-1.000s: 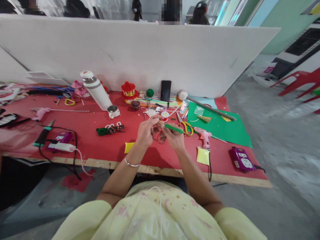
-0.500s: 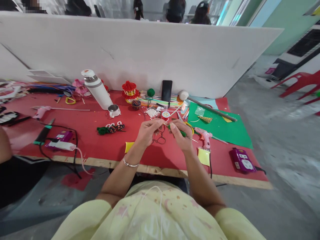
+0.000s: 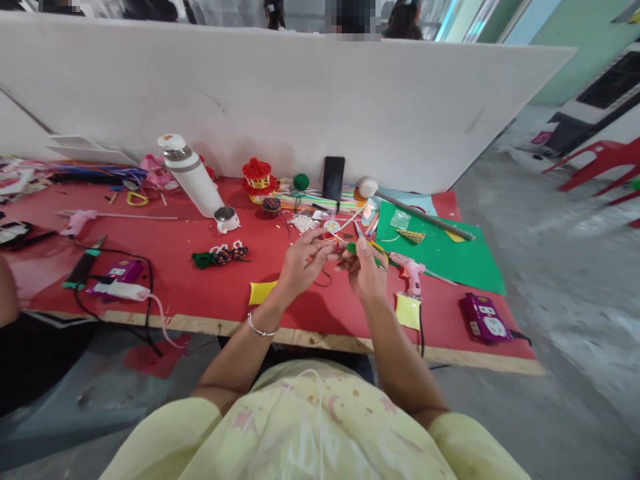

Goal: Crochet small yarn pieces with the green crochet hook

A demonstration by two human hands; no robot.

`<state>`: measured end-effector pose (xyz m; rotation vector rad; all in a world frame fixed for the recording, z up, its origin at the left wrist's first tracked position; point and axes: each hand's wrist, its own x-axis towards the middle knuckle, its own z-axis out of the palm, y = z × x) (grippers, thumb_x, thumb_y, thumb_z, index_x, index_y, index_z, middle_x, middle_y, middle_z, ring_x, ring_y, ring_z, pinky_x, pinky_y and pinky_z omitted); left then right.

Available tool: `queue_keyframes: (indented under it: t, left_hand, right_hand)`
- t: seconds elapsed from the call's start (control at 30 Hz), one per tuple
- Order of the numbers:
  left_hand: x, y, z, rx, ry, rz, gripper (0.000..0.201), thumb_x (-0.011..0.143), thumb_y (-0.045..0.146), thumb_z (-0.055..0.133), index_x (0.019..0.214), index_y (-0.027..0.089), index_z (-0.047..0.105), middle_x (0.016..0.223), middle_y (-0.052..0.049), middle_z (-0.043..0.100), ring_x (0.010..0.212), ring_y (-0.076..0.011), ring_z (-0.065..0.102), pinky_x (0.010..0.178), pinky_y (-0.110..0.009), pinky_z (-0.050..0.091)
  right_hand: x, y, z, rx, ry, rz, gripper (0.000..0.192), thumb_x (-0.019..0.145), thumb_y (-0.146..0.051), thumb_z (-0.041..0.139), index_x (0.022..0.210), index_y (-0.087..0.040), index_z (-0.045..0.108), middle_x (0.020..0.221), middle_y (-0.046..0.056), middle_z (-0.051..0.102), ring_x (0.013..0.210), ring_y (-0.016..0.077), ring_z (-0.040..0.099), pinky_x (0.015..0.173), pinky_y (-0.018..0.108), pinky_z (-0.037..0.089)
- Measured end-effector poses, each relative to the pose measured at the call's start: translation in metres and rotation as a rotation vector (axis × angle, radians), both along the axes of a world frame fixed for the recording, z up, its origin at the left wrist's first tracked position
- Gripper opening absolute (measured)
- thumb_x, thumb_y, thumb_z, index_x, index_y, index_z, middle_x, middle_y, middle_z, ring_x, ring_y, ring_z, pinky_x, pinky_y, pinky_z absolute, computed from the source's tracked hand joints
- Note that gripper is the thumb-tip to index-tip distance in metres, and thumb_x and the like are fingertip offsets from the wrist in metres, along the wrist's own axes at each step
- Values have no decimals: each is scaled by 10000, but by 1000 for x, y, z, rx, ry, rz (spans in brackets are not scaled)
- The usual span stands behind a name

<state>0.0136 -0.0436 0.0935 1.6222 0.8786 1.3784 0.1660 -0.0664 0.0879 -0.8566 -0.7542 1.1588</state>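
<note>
My left hand (image 3: pixel 300 263) is raised over the red table (image 3: pixel 165 267), its fingertips pinching a thin dark thread (image 3: pixel 325 277) that loops down below it. My right hand (image 3: pixel 366 270) is closed around a green-handled tool (image 3: pixel 353 248), its tip pointing toward the left fingers. Both hands nearly touch above the table's middle. A small red spool (image 3: pixel 331 227) and a heap of white beads (image 3: pixel 303 223) lie just beyond them.
A white flask (image 3: pixel 190 175) and metal cup (image 3: pixel 226 219) stand at back left. Scissors (image 3: pixel 373 245), a pink glue gun (image 3: pixel 409 270), green paper (image 3: pixel 440 253), a phone (image 3: pixel 333 177), yellow pads (image 3: pixel 408 311) and a purple box (image 3: pixel 483 319) lie around. A white board (image 3: pixel 280 100) backs the table.
Both hands rose slightly and drew closer. The right hand turned, so the green handle now sticks up between the hands instead of lying across the fingers.
</note>
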Motion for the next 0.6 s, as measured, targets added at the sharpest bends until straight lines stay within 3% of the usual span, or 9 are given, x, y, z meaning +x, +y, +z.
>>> queue_keyframes:
  t: [0.1, 0.2, 0.27, 0.33, 0.47, 0.6]
  left_hand:
    - [3, -3, 1, -33, -97, 41, 162, 867, 346, 766, 970, 249, 844, 1265, -117, 732, 1249, -263, 645, 1054, -379, 516]
    - [8, -5, 3, -263, -298, -10, 254, 804, 384, 828, 1001, 224, 832, 1139, -102, 761, 924, -194, 715, 744, -284, 573]
    - [10, -6, 5, -448, -415, -102, 353, 733, 379, 885, 1034, 207, 820, 960, -71, 773, 680, -120, 658, 572, -231, 507]
    - [11, -5, 6, -553, -481, -169, 434, 657, 347, 934, 1043, 190, 812, 802, -33, 747, 567, -81, 595, 493, -197, 437]
    - [10, 0, 0, -494, -472, -106, 464, 588, 292, 963, 1010, 164, 819, 671, 13, 693, 498, -41, 514, 445, -168, 341]
    - [14, 2, -11, -294, -352, 68, 434, 626, 256, 923, 1040, 175, 822, 720, 15, 724, 630, -78, 611, 592, -194, 481]
  right_hand:
    - [0, 3, -2, -9, 27, 15, 434, 739, -642, 812, 701, -223, 705, 675, 19, 710, 711, 222, 763, 538, 318, 619]
    - [-4, 3, -8, -20, 25, 64, 428, 758, -647, 799, 714, -228, 720, 685, 20, 729, 681, 216, 752, 554, 338, 634]
    - [-7, 2, -13, -27, 22, 86, 428, 770, -652, 789, 725, -232, 726, 681, 13, 735, 633, 200, 731, 546, 336, 633]
    - [-9, 1, -17, -22, -13, 107, 439, 803, -660, 757, 730, -228, 726, 687, 13, 740, 595, 182, 707, 542, 328, 624]
    - [-3, -3, -18, 64, -271, 54, 441, 904, -627, 663, 782, -211, 744, 705, 22, 731, 575, 158, 672, 509, 283, 553]
    - [5, -8, -17, 326, -664, -145, 352, 1000, -442, 601, 764, -210, 721, 801, 42, 718, 755, 167, 689, 662, 298, 569]
